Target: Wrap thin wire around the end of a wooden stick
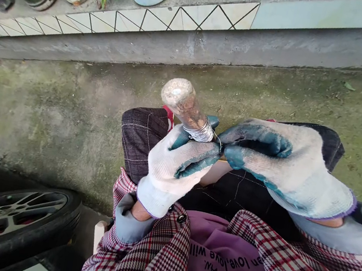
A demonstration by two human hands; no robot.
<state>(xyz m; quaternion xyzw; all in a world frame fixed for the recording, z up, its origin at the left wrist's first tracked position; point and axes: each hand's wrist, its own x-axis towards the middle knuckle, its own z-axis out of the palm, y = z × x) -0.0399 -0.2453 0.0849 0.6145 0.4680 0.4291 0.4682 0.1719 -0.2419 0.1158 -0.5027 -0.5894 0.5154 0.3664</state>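
The left hand (180, 158) clamps a tilted wooden rod (189, 108), its wire coil (202, 132) just beyond the curled fingers; the right hand (276, 162) pinches the loose strand (219, 140) between fingertips.

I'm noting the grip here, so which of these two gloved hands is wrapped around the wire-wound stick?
The left hand: it grips the stick at the wire coil, whereas the right hand sits beside it, fingers at a wire strand.

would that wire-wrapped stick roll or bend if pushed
The stick would probably roll, its visible side being rounded. It is likely stiff, jutting from the left hand without sagging. The wire coils might make rolling bumpy, as they wind round it unevenly.
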